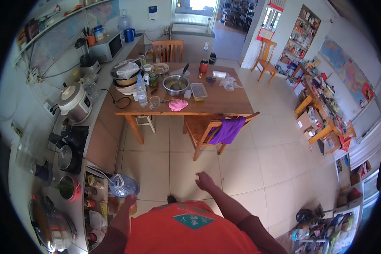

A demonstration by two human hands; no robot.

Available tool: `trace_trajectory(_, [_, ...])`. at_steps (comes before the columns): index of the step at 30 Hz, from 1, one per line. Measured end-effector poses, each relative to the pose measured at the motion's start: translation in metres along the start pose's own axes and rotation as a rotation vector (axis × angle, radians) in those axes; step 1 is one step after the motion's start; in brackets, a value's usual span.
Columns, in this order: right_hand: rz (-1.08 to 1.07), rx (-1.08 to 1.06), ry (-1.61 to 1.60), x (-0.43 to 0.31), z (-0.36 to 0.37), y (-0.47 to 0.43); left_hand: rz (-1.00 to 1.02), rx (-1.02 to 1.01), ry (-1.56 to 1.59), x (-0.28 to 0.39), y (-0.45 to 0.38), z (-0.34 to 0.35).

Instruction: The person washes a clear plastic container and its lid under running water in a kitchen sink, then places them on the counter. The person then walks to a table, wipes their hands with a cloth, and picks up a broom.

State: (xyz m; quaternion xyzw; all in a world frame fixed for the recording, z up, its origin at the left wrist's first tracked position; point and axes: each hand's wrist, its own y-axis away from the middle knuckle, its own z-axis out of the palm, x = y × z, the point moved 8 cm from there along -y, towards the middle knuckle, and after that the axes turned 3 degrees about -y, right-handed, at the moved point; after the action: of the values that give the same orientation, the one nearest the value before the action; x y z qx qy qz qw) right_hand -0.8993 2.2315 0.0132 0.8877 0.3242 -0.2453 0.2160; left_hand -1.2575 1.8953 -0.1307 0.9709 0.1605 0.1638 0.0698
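Observation:
My right hand (205,181) hangs over the tiled floor in front of my body, loosely bent and holding nothing that I can see. My left hand (130,200) is low beside a large clear plastic water jug (124,185) on the floor by the counter; its fingers are too indistinct to read. Ahead of me stands a wooden table (209,106). On it are a steel bowl (176,92) with a ladle (181,77), a pink cloth (178,105), a plastic container (199,91) and a water bottle (142,92).
A wooden chair (199,139) with a purple towel (227,130) is drawn up at the table's near side. Along the left counter are an electric pressure cooker (74,103), a saucepan (67,158), a red pot (77,190) and a large steel pot (59,235). Cluttered shelving (324,233) stands at lower right.

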Motion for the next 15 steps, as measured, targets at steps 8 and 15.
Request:
trace_trajectory(8, [-0.213,0.127,0.082,-0.049,-0.095,-0.229,-0.123,-0.014,0.912,0.150,-0.277,-0.161])
trace_trajectory(15, [-0.298,0.231,0.132,-0.030,-0.114,-0.435,-0.421,-0.200,1.116,0.152,-0.313,-0.126])
